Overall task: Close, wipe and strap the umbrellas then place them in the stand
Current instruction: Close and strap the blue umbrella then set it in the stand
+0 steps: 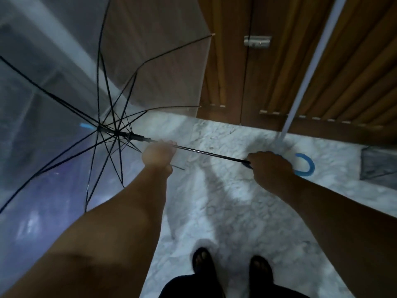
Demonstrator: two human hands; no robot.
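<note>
On the marble floor in front of a slatted wooden door, one person stands with both bare arms reaching forward. Count: two hands, two feet in dark sandals, two umbrellas for certain. A grey patch at the right edge cannot be identified.

Umbrella 1: the open umbrella, clear canopy, black ribs fanned out on the left side of view. Its black shaft runs nearly level, from the rib hub at left to the blue hooked handle at right. A small blue tip shows through the canopy beyond the hub.

Umbrella 2: the closed umbrella, pale and narrow, leans upright against the door, its lower end meeting the floor just behind the right hand.

Left hand: fingers curled shut around the shaft, just to the handle side of the black runner. The shaft passes through the fist and emerges on both sides.

Right hand: fingers wrapped tight around the straight part of the handle, where the shaft ends. Only the curved hook sticks out past the knuckles on the right.

The two hands are well apart along the shaft, bare rod between them. Canopy is fully spread; no part of umbrella 1 touches the floor as far as visible. A metal latch sits on the door above.
</note>
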